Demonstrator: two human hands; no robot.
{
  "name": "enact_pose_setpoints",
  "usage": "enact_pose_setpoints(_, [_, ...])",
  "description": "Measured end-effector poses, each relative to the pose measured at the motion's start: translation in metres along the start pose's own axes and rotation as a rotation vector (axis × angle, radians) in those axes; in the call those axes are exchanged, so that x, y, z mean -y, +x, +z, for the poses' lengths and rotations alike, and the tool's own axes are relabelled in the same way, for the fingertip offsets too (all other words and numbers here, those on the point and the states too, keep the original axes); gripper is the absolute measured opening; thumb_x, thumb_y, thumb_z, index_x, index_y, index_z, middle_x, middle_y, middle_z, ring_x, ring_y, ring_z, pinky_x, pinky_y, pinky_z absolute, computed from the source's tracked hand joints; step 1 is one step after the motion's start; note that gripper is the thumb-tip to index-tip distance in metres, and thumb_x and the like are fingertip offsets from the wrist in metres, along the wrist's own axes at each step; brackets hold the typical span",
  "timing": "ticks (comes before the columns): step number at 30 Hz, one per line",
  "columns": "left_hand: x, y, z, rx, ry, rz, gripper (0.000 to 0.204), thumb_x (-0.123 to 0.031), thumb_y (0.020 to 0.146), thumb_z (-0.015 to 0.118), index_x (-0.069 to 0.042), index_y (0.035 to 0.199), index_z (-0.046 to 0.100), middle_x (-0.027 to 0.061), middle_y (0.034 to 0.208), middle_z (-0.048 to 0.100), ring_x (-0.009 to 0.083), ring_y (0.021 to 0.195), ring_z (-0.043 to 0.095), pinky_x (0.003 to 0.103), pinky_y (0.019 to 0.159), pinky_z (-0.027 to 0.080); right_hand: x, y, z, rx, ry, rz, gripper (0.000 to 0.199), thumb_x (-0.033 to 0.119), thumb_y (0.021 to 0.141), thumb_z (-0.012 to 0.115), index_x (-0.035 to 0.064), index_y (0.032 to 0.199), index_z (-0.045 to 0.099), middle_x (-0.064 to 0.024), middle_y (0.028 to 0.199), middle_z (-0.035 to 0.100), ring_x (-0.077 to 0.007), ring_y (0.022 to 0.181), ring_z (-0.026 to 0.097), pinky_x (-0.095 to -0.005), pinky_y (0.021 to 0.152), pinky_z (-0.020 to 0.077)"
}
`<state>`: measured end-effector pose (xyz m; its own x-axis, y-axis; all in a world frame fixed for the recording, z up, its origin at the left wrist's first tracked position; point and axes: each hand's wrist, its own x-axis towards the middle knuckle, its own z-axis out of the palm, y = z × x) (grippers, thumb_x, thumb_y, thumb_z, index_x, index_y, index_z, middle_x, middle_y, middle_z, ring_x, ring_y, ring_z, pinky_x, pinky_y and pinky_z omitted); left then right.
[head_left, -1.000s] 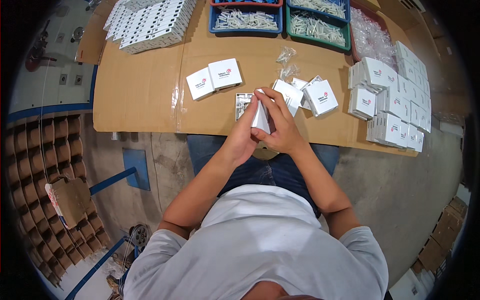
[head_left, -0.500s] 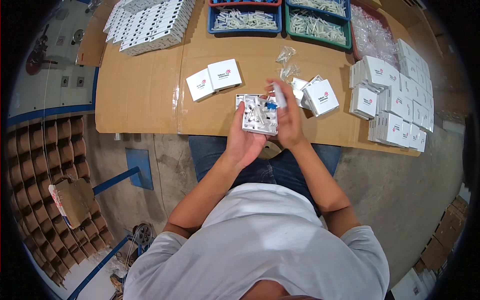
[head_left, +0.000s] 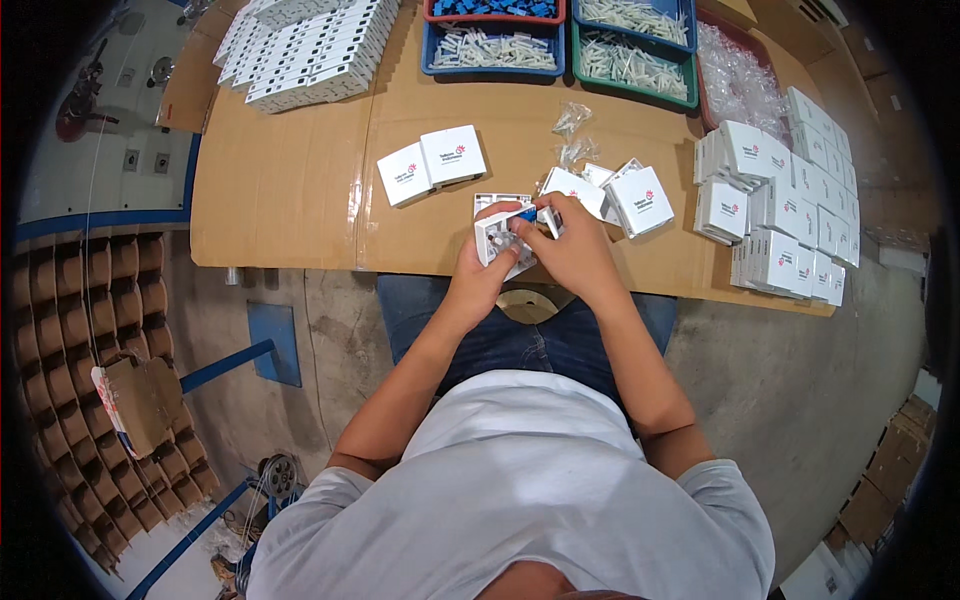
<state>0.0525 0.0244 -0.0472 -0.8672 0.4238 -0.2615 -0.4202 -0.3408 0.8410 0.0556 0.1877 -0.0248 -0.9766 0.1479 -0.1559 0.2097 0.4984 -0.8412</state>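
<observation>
A small open white plastic box (head_left: 488, 242) is tilted up between my hands above the table's near edge. My left hand (head_left: 472, 278) is closed around its left and lower side, the thumb at its inner face. My right hand (head_left: 580, 258) grips its upper right corner with bent fingers, beside a blue part (head_left: 528, 214) inside. Small white pieces lie in the box, partly hidden by my fingers. Just behind it another open white box (head_left: 492, 201) rests on the cardboard. Whether my right fingers also pinch a small piece cannot be seen.
Two closed white boxes (head_left: 452, 155) lie beyond my left hand. More white covers (head_left: 640, 203) and small clear bags (head_left: 572, 118) lie to the right. Stacked white boxes (head_left: 775, 205) stand far right, others (head_left: 310, 60) far left. Trays of white parts (head_left: 495, 72) line the back.
My right hand, raised with a blurred white piece beside the box, has come in onto the box. The box has tilted, and my left thumb now reaches over its inside.
</observation>
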Motion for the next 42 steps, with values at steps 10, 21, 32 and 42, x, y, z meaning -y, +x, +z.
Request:
enact_pose_setpoints(10, [0.009, 0.004, -0.002, -0.353, 0.259, 0.364, 0.046, 0.009, 0.094, 0.043, -0.006, 0.137, 0.045, 0.0092, 0.126, 0.055, 0.0172, 0.118, 0.054, 0.030, 0.100, 0.045, 0.013, -0.005, 0.026, -0.197, 0.086, -0.147, 0.037, 0.027, 0.090, 0.072, -0.0033, 0.108, 0.064, -0.0224, 0.102, 0.065, -0.0382, 0.092, 0.065, -0.0426, 0.081, 0.0519])
enact_pose_setpoints(21, [-0.009, 0.000, -0.018, -0.283, -0.348, 0.100, 0.055, 0.005, 0.090, 0.045, -0.006, 0.144, 0.043, 0.0172, 0.129, 0.059, 0.0260, 0.116, 0.063, 0.039, 0.098, 0.053, 0.045, 0.134, -0.037, -0.220, -0.157, -0.407, 0.046, 0.041, 0.092, 0.069, 0.0037, 0.118, 0.066, -0.0217, 0.114, 0.066, -0.0364, 0.107, 0.063, -0.0434, 0.092, 0.0494])
enact_pose_setpoints(32, [-0.021, 0.016, -0.032, -0.240, -0.547, 0.152, 0.059, -0.053, 0.108, 0.027, -0.010, 0.140, 0.049, 0.0137, 0.132, 0.061, 0.0273, 0.122, 0.059, 0.045, 0.106, 0.045, 0.050, 0.042, 0.021, 0.301, -0.188, -0.392, 0.023, 0.025, 0.090, 0.072, 0.0025, 0.094, 0.067, -0.0155, 0.109, 0.064, -0.0343, 0.108, 0.061, -0.0395, 0.094, 0.0471])
enact_pose_setpoints(42, [0.010, 0.013, -0.023, -0.231, -0.232, 0.076, 0.057, -0.051, 0.109, 0.026, -0.013, 0.147, 0.045, 0.0094, 0.132, 0.059, 0.0206, 0.122, 0.057, 0.037, 0.106, 0.044, 0.028, -0.002, 0.038, -0.020, -0.266, -0.382, 0.016, 0.019, 0.088, 0.071, 0.0064, 0.096, 0.067, -0.0187, 0.127, 0.060, -0.0387, 0.116, 0.058, -0.0427, 0.096, 0.0476])
